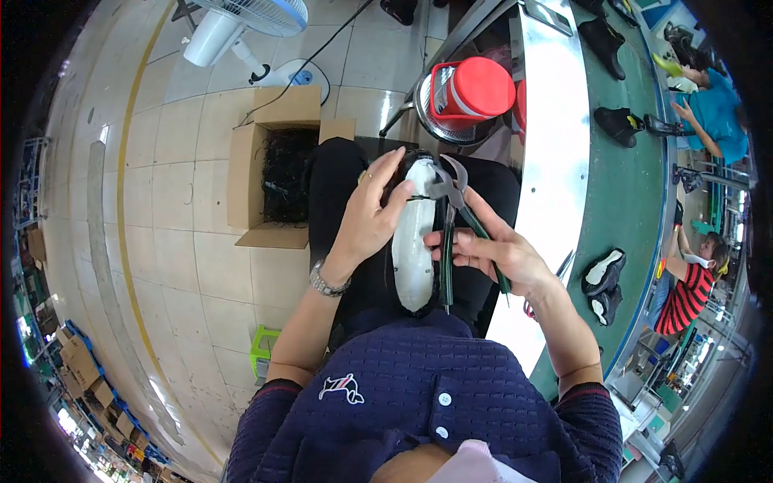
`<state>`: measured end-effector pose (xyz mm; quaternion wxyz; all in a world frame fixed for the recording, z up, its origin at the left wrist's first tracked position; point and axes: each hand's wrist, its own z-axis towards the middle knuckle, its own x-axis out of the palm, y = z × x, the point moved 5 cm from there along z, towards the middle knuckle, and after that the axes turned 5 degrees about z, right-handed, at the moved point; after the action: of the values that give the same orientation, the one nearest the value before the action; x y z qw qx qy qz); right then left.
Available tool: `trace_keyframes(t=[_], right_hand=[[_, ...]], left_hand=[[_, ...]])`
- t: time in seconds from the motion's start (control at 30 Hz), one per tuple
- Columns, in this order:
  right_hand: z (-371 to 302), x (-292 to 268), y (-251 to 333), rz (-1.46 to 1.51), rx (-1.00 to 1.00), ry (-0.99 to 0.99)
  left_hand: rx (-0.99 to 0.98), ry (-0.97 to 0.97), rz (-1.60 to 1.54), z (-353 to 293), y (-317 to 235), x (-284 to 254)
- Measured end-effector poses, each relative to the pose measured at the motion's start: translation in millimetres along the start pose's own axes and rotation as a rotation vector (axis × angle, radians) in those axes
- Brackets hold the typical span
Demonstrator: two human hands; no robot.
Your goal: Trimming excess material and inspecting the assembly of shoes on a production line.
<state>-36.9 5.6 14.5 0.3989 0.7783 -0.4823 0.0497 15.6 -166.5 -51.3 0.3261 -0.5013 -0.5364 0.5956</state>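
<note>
A black shoe (415, 258) with a white underside lies sole-up on my lap, its length pointing away from me. My left hand (374, 213) grips its far part, thumb on the white underside and fingers around the dark side. In my right hand (507, 253) is a pair of pincers (452, 193) with dark green handles. Their handles are spread and the jaws are apart, beside the shoe's far right edge. Whether the jaws touch the shoe I cannot tell. A dark line crosses the underside near my left thumb.
An open cardboard box (244, 173) of black scraps stands left of my legs. Ahead are a fan (258, 12) and a metal stool (459, 133) with a red-lidded container (483, 84). At right, a metal ledge (555, 129) borders a green conveyor (636, 193) carrying shoes; two people sit beyond.
</note>
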Motion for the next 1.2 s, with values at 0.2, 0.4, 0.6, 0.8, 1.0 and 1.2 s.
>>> trace_keyframes(t=[0.2, 0.4, 0.6, 0.8, 1.0, 1.2], right_hand=[[11.5, -11.5, 4.8, -0.228, 0.058, -0.069], [12.6, -10.4, -4.7, -0.682, -0.231, -0.125], [4.6, -13.7, 7.1, -0.942, -0.197, -0.141], [-9.9, 20.6, 61.2, -1.481, -0.172, -0.166], [11.0, 39.9, 62.3, -1.368, -0.512, -0.484], [-3.9, 31.4, 59.0, -1.271, -0.807, -0.480]], left_hand=[[0.037, -0.202, 0.018, 16.4, -7.4, -3.6], [0.157, -0.255, 0.129, 10.0, -10.3, -3.8], [0.370, -0.175, 0.376, 7.3, -18.8, -4.7], [0.504, -0.076, 0.603, 6.5, -21.6, -2.1], [0.508, -0.074, 0.645, 6.3, -22.7, 0.4], [0.504, -0.052, 0.621, 7.2, -22.3, -2.4]])
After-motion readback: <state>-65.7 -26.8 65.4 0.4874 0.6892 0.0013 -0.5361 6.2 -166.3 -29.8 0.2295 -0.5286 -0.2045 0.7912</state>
